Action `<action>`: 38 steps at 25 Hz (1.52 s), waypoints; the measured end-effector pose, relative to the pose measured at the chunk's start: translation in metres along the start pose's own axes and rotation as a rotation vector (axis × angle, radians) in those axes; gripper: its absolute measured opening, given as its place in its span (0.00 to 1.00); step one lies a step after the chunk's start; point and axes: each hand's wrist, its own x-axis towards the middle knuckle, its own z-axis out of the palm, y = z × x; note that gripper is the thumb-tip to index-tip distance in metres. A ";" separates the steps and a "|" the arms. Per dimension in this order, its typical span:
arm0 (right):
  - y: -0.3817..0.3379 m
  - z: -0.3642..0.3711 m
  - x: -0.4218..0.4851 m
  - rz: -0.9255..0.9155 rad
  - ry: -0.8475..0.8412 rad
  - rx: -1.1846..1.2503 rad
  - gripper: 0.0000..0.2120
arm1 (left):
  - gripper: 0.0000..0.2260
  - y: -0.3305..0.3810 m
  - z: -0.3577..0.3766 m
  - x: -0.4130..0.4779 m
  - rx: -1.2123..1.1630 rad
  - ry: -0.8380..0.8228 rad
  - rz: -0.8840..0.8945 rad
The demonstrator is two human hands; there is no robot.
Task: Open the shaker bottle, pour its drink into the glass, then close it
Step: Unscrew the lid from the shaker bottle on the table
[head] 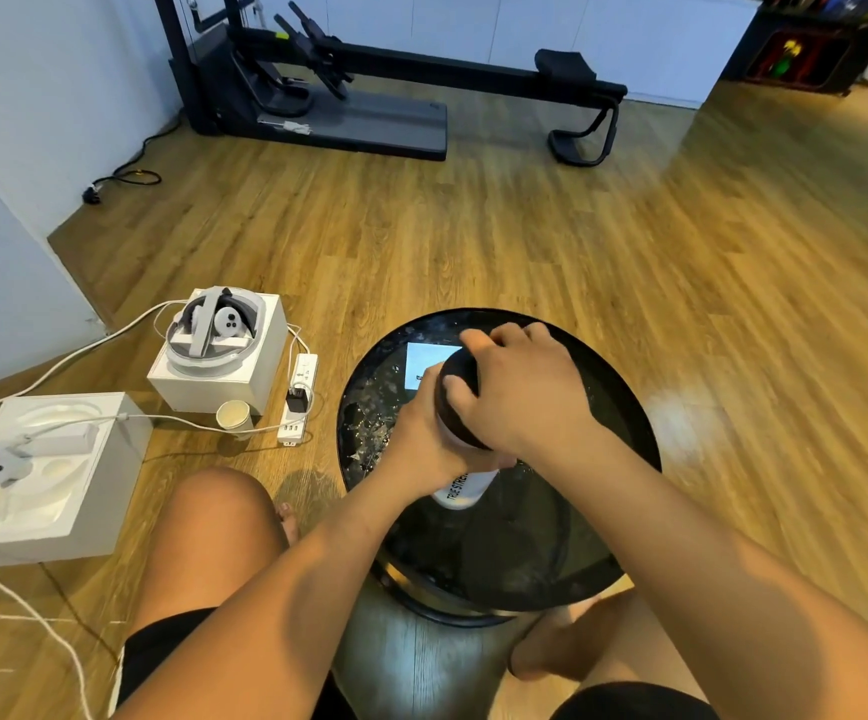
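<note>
A white shaker bottle (465,488) with black lettering and a black lid (460,379) stands over the round black table (624,397). My left hand (421,439) wraps around the bottle's body from the left. My right hand (520,387) covers the lid from above, fingers curled over its rim. Most of the bottle is hidden by both hands. No glass is visible on the table.
A white card (424,363) lies on the tabletop behind the bottle. On the floor to the left stand two white boxes (218,381) (47,485) with headset gear, a paper cup (234,415) and a power strip (299,402). An exercise machine (369,96) is at the back.
</note>
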 end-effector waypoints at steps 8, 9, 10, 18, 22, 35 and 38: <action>-0.007 -0.003 -0.010 -0.323 0.043 0.340 0.02 | 0.24 -0.015 0.006 0.004 0.030 0.007 0.072; -0.009 0.000 -0.015 -0.375 0.050 0.382 0.03 | 0.16 -0.016 0.006 0.004 0.022 0.009 0.073; -0.009 0.002 -0.020 -0.399 0.073 0.426 0.02 | 0.12 -0.017 0.006 0.004 0.030 0.008 0.063; 0.000 0.007 0.000 -0.116 0.014 -0.006 0.30 | 0.37 -0.005 0.004 0.004 -0.104 -0.032 -0.007; 0.009 0.002 -0.003 -0.227 0.068 0.108 0.28 | 0.50 -0.002 0.006 0.005 -0.075 0.009 0.061; 0.005 0.005 -0.007 -0.060 0.109 0.279 0.26 | 0.39 0.004 0.003 0.001 0.068 0.020 -0.012; 0.002 0.009 -0.010 -0.128 0.059 0.367 0.23 | 0.35 0.004 0.004 0.001 0.098 0.029 0.062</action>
